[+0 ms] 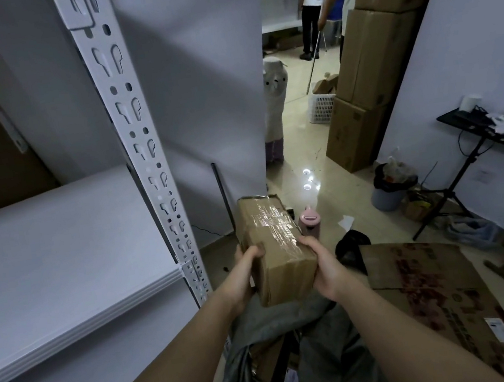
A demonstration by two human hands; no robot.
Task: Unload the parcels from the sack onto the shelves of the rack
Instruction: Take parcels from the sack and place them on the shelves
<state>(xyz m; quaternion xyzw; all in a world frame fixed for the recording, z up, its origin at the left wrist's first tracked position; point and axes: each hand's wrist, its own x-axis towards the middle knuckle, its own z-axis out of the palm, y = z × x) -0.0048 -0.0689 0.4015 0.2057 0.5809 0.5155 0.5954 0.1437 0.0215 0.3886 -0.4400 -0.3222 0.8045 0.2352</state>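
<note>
A white shelf of the rack is seen left of the grey sack. Above the sack, a taped cardboard parcel is gripped at its near end by the left hand and right hand, fingers curled round its sides.

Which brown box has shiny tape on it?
The small box that both hands hold over the sack. Clear tape shines along its top. The big stacked boxes by the wall show none.
</note>
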